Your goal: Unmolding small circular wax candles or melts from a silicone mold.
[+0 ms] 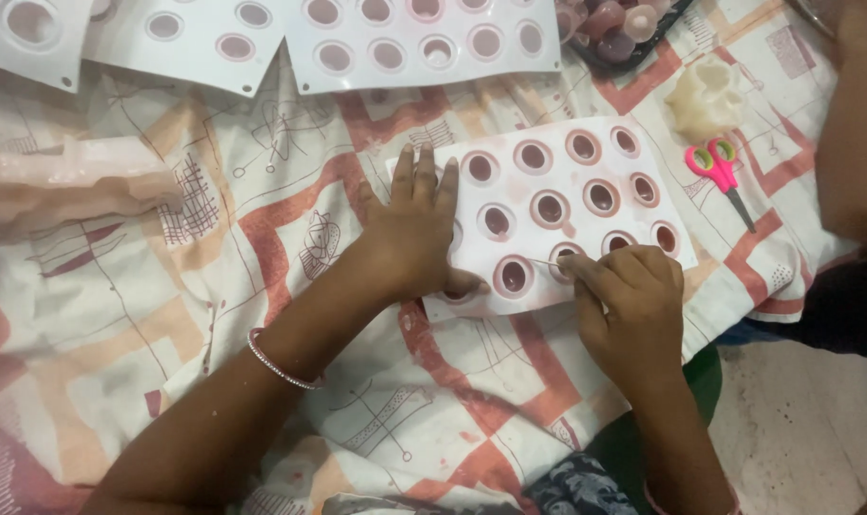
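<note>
A white mould tray [586, 172] with round cavities holding a pinkish-brown filling lies on a patterned cloth. My left hand [412, 229] rests flat on the tray's left end, fingers spread, pressing it down. My right hand [629, 291] sits at the tray's near edge and pinches a thin needle-like stick [546, 262] whose tip points left toward a cavity in the near row. A beaded bracelet [279, 362] circles my left wrist.
More white mould trays [290, 43] lie along the far edge. A dark tray of pink round pieces [619, 29] stands at the back right. Pink-handled scissors [719, 172] and a crumpled cream lump [705, 95] lie right of the tray. Another person's arm [857, 124] is at the right edge.
</note>
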